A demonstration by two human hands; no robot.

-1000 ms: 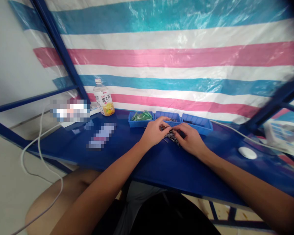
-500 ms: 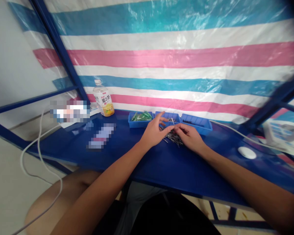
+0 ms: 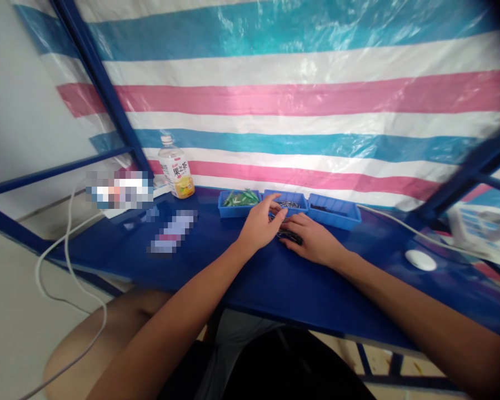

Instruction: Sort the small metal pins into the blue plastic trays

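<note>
My left hand (image 3: 259,228) and my right hand (image 3: 309,238) rest side by side on the blue table (image 3: 216,261), over a small pile of thin metal pins (image 3: 290,238). My right hand lies flat on the pins with fingers stretched out, hiding most of them. My left hand's fingers reach toward the middle blue tray (image 3: 286,200), which holds more pins; its fingertips are partly hidden. A left blue tray (image 3: 238,203) holds green parts. A right blue tray (image 3: 334,211) holds small dark parts.
A drink bottle (image 3: 175,166) stands at the back left near blurred items (image 3: 173,230). A white mouse (image 3: 420,260) and its cable (image 3: 391,218) lie on the right. A white cable (image 3: 66,244) hangs off the left edge. Blue frame bars (image 3: 100,83) and a striped tarp (image 3: 300,100) surround the table.
My right hand has gone from pinching pins to lying flat on the pile. My left hand has shifted slightly toward the middle tray. Fewer pins show.
</note>
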